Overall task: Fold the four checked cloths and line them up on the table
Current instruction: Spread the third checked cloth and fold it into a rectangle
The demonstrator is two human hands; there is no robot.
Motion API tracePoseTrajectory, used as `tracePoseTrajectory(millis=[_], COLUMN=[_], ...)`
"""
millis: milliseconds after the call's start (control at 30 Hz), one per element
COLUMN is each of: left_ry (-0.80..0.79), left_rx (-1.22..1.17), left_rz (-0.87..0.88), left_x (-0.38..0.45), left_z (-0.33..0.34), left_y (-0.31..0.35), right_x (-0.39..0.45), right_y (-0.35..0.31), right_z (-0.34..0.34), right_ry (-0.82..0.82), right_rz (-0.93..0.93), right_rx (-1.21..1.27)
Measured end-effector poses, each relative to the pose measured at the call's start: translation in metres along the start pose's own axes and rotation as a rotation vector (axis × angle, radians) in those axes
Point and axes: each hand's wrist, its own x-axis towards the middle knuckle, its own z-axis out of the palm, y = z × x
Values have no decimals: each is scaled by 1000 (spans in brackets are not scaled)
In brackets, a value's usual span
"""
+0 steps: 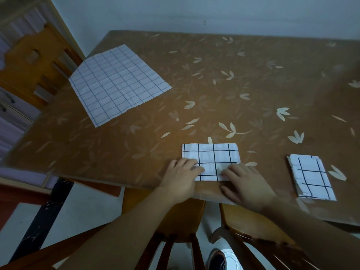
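A folded white cloth with a black check [212,158] lies at the table's near edge. My left hand [180,180] rests on its near left corner with fingers laid flat. My right hand [246,186] presses its near right corner, fingers spread. A second folded black-checked cloth [311,178] lies to the right, also near the edge. A larger cloth with a fine blue check [116,82] lies spread flat at the far left of the table. A fourth cloth is not in view.
The table [233,84] wears a brown cover with pale leaf prints. Wooden chairs stand below the near edge [175,221] and at the far left [33,61]. A wall runs behind the table. A shoe [222,260] shows on the floor.
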Motion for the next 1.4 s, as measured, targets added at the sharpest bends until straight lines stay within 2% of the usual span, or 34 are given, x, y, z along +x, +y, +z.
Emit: tracePoseTrajectory(millis=[200,300,433,567,667,767,867,933,967,1033,1100,1233,1400], left_ry=[92,123,305,217,123,50,137,129,83,-37,-97,-57,-75], left_rx=[-17,-53,-32,-49,-212,-617,-1128,-1475,-1566,-1619,-1598,-1365,-1390], left_rz=[-18,-19,36,49,12,-101,-293,-398,-423,-432,-454,-548,-705], left_x=[-1,3,10,18,20,21,25,27,27,25,22,27,27], left_z=[9,9,8,-20,-55,-87,-102,-100,-97,-87,-78,-58,-39], left_y=[0,5,14,17,17,4,-6,-5,-2,5,15,26,27], right_x=[32,39,38,36,44,49,46,44,43,42,38,28,22], right_y=[-14,-18,-27,-19,-11,4,20,21,20,17,14,14,25], right_z=[6,-2,-19,-37,-66,-95,-113,-115,-113,-106,-96,-81,-61], right_ry=[66,81,118,14,-111,-240,-198,-176,-155,-109,-130,-184,-205], right_rz=[-225,-198,-85,-11,46,156,363,533,607,722,763,766,874], right_rx=[-169,-129,92,100,110,416,1030,1436,1561,1658,1615,1423,1241])
